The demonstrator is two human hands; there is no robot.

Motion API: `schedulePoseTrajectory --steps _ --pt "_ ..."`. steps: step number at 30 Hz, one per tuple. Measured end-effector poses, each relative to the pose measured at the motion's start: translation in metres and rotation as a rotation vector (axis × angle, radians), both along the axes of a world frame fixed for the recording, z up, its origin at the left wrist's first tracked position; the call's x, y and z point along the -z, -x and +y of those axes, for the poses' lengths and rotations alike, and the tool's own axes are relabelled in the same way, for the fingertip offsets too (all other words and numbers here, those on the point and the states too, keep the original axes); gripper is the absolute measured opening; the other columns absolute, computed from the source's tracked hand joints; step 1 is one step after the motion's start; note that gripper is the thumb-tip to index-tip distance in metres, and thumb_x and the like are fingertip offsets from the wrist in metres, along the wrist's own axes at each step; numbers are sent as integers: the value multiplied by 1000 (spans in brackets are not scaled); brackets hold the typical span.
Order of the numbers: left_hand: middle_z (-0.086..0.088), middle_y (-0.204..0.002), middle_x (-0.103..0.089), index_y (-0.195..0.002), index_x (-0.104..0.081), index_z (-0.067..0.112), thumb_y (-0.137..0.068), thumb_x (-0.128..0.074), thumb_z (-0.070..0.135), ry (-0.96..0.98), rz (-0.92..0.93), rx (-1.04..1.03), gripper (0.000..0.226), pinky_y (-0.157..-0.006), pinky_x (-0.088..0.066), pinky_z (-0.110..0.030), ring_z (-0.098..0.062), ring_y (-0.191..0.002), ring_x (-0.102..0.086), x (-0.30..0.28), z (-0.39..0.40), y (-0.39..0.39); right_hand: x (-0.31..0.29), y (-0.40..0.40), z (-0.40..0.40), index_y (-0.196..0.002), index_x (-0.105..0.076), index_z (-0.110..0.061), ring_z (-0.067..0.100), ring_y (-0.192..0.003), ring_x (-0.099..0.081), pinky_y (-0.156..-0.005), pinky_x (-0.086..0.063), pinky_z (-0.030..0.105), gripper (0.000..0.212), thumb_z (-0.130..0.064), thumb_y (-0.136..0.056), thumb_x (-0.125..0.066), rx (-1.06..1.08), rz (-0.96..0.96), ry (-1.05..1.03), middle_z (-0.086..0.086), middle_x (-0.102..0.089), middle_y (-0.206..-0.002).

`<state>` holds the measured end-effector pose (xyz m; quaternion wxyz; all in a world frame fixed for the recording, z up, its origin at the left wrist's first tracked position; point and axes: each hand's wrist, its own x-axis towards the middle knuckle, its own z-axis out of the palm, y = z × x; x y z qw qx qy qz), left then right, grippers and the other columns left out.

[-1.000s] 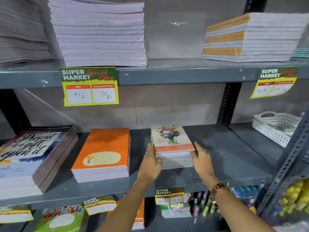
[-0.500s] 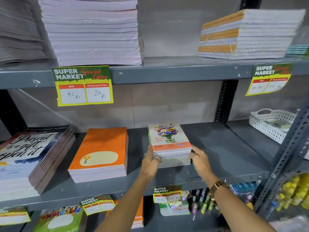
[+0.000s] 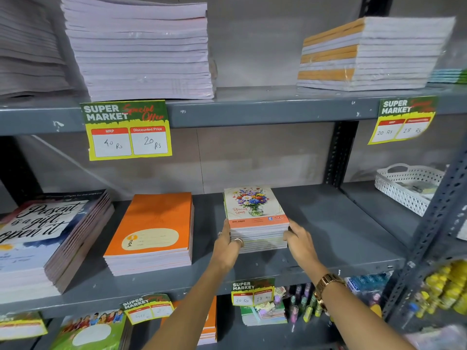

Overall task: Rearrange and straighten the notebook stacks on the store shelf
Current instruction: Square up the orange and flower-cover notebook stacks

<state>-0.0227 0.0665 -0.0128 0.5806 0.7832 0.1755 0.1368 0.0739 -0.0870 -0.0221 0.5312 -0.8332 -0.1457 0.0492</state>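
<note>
Squeezing the small pile of flower-cover notebooks (image 3: 256,218) from both sides, the person has the left hand (image 3: 227,242) flat against its left edge and the right hand (image 3: 299,242) against its right edge, near the front corners. Both hands are pressed inward on the pile, fingers fairly straight rather than curled under it, so this looks like squaring up, not lifting. The pile sits on the middle shelf (image 3: 328,236), towards the front, with bare shelf to its right and the orange notebooks (image 3: 151,231) just beside it on the left, not touching.

Thin soft-cover books like these should be light one by one but fairly weighty as a pile. The covers look glossy, so I would expect the layers to slide over each other easily. That helps when nudging them flush, but it means a push on the top alone would fan them out. Pressure low and even on both sides, then a tap at the front edge, seems the safest hold. To move the whole pile, fingers would need to go under the bottom book. The covers bend, so corners could crease if pinched.

The big lettered notebooks (image 3: 38,238) at the far left lean in a slant and probably need straightening too.
</note>
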Motion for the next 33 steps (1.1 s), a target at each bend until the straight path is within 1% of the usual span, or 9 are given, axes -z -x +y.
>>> schedulePoseTrajectory --steps 4,15,17,20,23,25,27,30,33 --pt "-1 -129 -53 -134 -30 29 -89 -46 0 -15 3 5 56 -106 -38 -41 -13 -114 -45 2 -1 -1 1 0 2 -114 -62 -23 22 -87 -59 -70 -44 31 38 -5 -89 -41 12 -13 29 3 -67 -98" --pt "-3 -130 -52 -130 -30 27 -86 -48 -4 -30 -7 16 56 -103 -42 -38 -18 -121 -48 6 -1 -4 3 -2 3 -121 -55 -23 25 -93 -58 -81 -49 40 40 -7 -88 -40 26 -23 108 7 -66 -107" --pt "-2 -136 -46 -132 -25 28 -87 -51 0 -107 -11 5 59 -106 -39 -42 -21 -128 -43 7 -2 -6 3 -3 3 -135 -41 -24 29 -108 -53 -87 -48 43 47 -10 -90 -39 24 -73 206 9 -62 -117" --pt "1 -154 -19 -144 -7 24 -91 -50 15 -352 20 -58 68 -109 -36 -51 -23 -139 -27 9 1 -8 3 -2 3 -147 -21 -15 34 -135 -32 -103 -40 47 58 -9 -93 -41 74 -202 306 11 -44 -144" --pt "4 -158 -7 -145 -9 27 -96 -38 27 -603 63 -82 57 -112 -33 -48 -22 -145 -11 10 12 -11 3 -2 3 -145 -27 -14 28 -140 -28 -116 -23 38 51 -10 -96 -39 50 -414 373 5 -34 -152" --pt "4 -158 -10 -144 -14 28 -97 -37 23 -742 100 -31 52 -113 -32 -45 -19 -145 -7 8 18 -15 3 -4 4 -143 -34 -14 22 -140 -31 -118 -18 34 45 -12 -98 -39 -1 -528 434 2 -37 -151" --pt "5 -157 -15 -143 -18 28 -95 -40 14 -836 129 23 54 -109 -36 -41 -18 -144 -11 8 22 -18 5 -7 4 -140 -39 -12 17 -139 -33 -119 -11 32 41 -12 -99 -39 -44 -594 499 3 -42 -148" --pt "5 -156 -18 -142 -22 27 -93 -42 8 -826 137 34 57 -107 -38 -38 -17 -143 -19 10 23 -19 8 -9 5 -138 -43 -12 15 -138 -35 -116 -5 24 40 -8 -98 -40 -28 -637 520 3 -46 -145" --pt "5 -155 -22 -141 -27 26 -93 -42 6 -769 112 28 54 -106 -38 -37 -18 -140 -28 10 24 -19 9 -8 6 -135 -48 -11 15 -135 -40 -113 -7 21 39 -4 -96 -44 2 -662 512 3 -50 -142"
